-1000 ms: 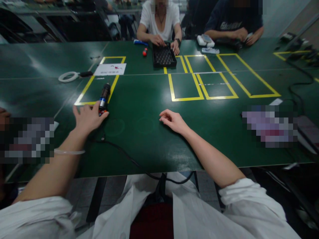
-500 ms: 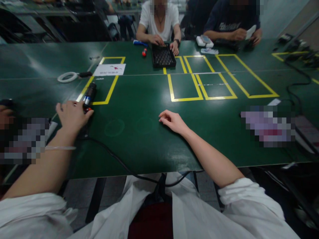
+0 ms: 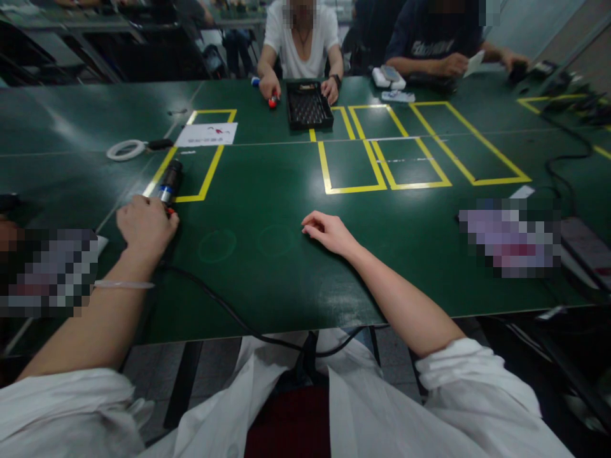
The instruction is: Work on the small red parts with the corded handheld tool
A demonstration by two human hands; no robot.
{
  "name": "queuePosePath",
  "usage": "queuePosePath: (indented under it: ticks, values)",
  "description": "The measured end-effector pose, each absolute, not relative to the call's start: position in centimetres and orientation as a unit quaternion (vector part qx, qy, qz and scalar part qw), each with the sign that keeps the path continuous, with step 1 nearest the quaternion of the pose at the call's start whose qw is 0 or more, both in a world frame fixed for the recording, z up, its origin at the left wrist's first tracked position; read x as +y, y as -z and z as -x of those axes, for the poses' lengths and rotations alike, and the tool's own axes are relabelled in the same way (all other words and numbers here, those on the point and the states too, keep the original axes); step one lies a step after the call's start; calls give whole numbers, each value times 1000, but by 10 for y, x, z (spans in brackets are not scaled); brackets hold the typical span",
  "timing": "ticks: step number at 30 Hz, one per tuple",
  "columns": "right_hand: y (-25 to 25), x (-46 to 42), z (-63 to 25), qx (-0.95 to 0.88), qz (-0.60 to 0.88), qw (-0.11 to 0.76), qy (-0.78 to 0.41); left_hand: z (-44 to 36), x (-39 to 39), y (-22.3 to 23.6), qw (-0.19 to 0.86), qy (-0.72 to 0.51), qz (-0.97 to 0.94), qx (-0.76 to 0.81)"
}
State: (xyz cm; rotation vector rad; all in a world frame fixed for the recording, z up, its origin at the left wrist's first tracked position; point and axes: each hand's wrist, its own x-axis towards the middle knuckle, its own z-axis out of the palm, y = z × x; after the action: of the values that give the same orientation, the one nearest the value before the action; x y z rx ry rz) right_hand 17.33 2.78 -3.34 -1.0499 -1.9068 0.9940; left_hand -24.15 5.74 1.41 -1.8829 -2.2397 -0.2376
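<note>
My left hand is closed around a corded hand tool lying on the green table. The tool has a black round end, a silver section with a blue band, and a red part by my thumb. My fingers and palm hide its grip. From under that hand a black cord runs over the table's front edge. My right hand rests on the table with its fingers loosely curled inward, and nothing shows in them. Two faint rings mark the tabletop between my hands.
Yellow tape outlines mark the table. A white printed sheet and a white coiled cable lie left. Across sit two people, one by a black tray of small parts. Blurred-out flat items flank me.
My left hand's fingers have curled in around the tool from a more spread pose. Across the table, a person's hand has moved from the tray to a small red item.
</note>
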Motion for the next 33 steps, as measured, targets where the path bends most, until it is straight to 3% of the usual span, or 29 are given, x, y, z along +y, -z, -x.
queuePosePath:
  ticks: [10, 19, 21, 26, 33]
  values:
    - [32, 28, -173, -741, 405, 369, -389, 243, 59, -16, 140, 41, 635, -758]
    - [33, 28, -173, -743, 407, 365, -384, 219, 68, -44, 9, 208, 583, -785]
    - [34, 28, -173, -740, 407, 366, -391, 190, 69, -46, -57, 254, 621, -739]
    - [37, 31, -172, -707, 402, 385, -437, 91, 58, -39, -372, 310, 675, -557]
    - [33, 34, -172, -622, 344, 411, -571, 28, 46, -12, -502, 268, 701, -431]
